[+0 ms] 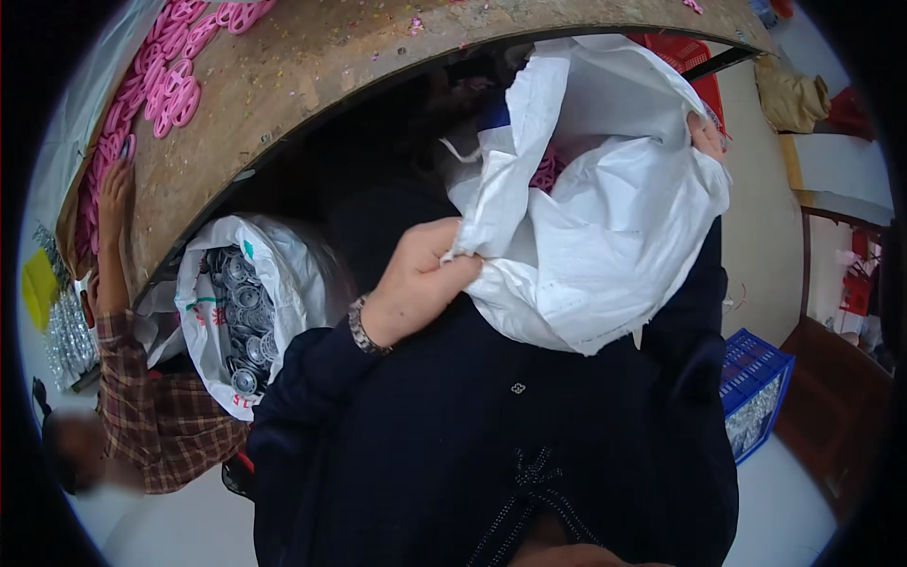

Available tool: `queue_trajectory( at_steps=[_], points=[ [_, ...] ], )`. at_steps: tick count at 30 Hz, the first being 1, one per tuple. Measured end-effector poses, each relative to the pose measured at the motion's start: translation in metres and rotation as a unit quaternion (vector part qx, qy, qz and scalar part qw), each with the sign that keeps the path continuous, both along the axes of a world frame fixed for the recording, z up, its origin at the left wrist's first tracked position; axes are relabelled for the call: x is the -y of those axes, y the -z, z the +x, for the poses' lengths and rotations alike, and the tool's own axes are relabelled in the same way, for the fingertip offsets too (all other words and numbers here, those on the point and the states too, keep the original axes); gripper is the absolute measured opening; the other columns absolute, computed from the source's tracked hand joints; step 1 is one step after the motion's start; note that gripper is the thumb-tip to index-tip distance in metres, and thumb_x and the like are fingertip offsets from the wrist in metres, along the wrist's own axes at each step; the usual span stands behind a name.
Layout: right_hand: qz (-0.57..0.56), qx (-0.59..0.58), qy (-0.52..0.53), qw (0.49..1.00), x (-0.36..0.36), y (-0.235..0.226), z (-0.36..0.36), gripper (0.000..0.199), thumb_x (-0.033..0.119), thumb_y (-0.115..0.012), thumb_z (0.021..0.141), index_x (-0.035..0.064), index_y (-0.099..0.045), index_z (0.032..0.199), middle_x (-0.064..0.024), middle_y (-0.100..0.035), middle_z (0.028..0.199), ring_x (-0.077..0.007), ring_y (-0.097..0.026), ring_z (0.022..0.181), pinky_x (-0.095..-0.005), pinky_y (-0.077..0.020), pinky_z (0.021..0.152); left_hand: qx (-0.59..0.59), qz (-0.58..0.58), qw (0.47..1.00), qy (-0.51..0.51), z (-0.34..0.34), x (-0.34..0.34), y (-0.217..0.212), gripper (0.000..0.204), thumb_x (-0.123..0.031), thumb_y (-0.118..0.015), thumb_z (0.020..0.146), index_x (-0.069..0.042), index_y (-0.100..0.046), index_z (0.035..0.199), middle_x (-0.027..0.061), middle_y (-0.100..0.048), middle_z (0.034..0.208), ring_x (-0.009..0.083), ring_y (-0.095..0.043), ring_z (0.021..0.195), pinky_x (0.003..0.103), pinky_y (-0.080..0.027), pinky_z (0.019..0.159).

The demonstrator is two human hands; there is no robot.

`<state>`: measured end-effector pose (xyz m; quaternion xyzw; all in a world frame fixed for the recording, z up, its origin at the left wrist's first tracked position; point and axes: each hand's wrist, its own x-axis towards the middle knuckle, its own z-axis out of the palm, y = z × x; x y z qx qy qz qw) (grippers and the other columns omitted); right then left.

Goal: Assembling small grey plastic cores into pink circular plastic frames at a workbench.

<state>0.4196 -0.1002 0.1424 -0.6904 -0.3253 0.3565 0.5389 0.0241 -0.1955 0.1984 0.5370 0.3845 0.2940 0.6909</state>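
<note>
A large white woven sack [614, 227] is held mouth-up over my lap, below the table's edge. My left hand [420, 279] grips its left rim, fingers closed on the bunched cloth. On the far right side of the rim, my right hand [706, 139] is closed on the sack; most of that hand is hidden by the fabric. Through the opening, a few pink plastic pieces [547, 170] show deep inside. The rest of the contents is hidden by the folded cloth.
Pink plastic loops [170, 85] lie on the wooden table [340, 66]. Left of me stands a white sack [203, 326] holding grey wheel-like parts [248, 302]. A co-worker in a checked sleeve [142, 406] reaches to the table. A blue crate [756, 383] sits at right.
</note>
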Motion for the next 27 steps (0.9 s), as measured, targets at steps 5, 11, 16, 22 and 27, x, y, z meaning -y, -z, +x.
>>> queue_trajectory(
  at_steps=[5,11,16,22,27],
  points=[
    [0.194,-0.101,-0.212,0.952,0.010,0.017,-0.074,0.020,0.012,-0.058,0.097,0.0042,-0.063,0.114,-0.0009,-0.064,0.099,-0.0097,-0.060,0.088,-0.0243,-0.0491,0.077,0.036,-0.107,0.985,-0.127,-0.032,-0.005,0.000,0.027,-0.003,-0.060,0.083,0.003,-0.067,0.108,0.0027,-0.069,0.098,0.0107,-0.063,0.089,0.026,-0.048,0.082],
    [0.201,-0.200,-0.144,0.948,-0.002,-0.032,-0.036,0.025,0.022,-0.060,0.099,0.0038,-0.062,0.115,-0.0097,-0.070,0.105,-0.0176,-0.068,0.087,-0.0301,-0.0545,0.075,-0.009,-0.106,0.989,-0.105,-0.059,-0.012,-0.018,0.033,-0.003,-0.060,0.082,0.003,-0.065,0.114,0.0039,-0.069,0.104,0.0116,-0.062,0.096,0.026,-0.047,0.087],
    [0.138,-0.173,-0.136,0.966,-0.017,0.037,-0.027,0.026,0.020,-0.058,0.099,0.0028,-0.062,0.119,-0.0072,-0.070,0.105,-0.0153,-0.067,0.089,-0.0296,-0.0541,0.077,-0.141,-0.063,0.987,-0.040,-0.055,-0.029,0.018,0.042,-0.017,-0.066,0.085,0.004,-0.059,0.122,0.0061,-0.068,0.108,0.0139,-0.061,0.099,0.029,-0.047,0.090],
    [0.135,-0.082,-0.260,0.952,-0.004,0.041,-0.063,0.023,0.011,-0.052,0.099,0.0003,-0.062,0.117,-0.0033,-0.067,0.107,-0.0100,-0.061,0.097,-0.0245,-0.0476,0.084,-0.282,0.108,0.953,0.021,-0.032,-0.079,-0.005,0.072,-0.046,-0.074,0.077,0.004,-0.055,0.126,0.0197,-0.068,0.107,0.0272,-0.065,0.102,0.034,-0.049,0.089],
    [0.149,-0.082,-0.268,0.948,0.003,0.038,-0.083,0.020,0.007,-0.052,0.098,-0.0002,-0.061,0.114,-0.0010,-0.065,0.104,-0.0081,-0.058,0.096,-0.0221,-0.0438,0.085,-0.547,0.310,0.771,0.106,0.007,-0.113,-0.003,0.081,-0.070,-0.071,0.070,0.005,-0.062,0.100,0.0222,-0.065,0.079,0.0386,-0.065,0.074,0.044,-0.051,0.065]
  ],
)
